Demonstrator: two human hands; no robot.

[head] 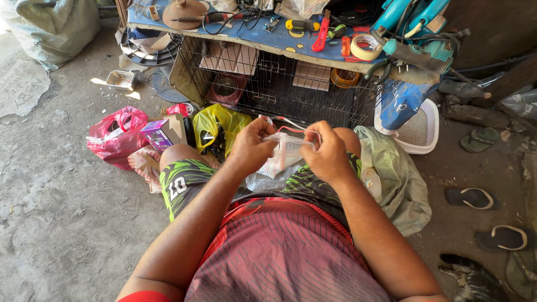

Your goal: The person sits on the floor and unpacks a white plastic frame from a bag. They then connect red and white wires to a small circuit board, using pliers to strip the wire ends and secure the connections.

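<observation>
Hands meet at frame centre, above the lap. Left hand pinches the upper left edge of a small clear plastic bag; right hand pinches its upper right edge, fingers curled tight on the film. Bag hangs btwn the two, top edge running roughly left-right w/ a thin red strip along it, body sagging down toward the knees. Both hands equally near, each touching the bag; neither leads.

Surroundings, large to small: blue workbench top across upper frame, cluttered w/ tools; black wire cage under it, just beyond the hands. Grey-green sack right of the knee. Pink bag at mid-left, yellow bag nearer centre, small purple box btwn them. Tape roll on bench, upper right. Sandals on concrete, right edge.
</observation>
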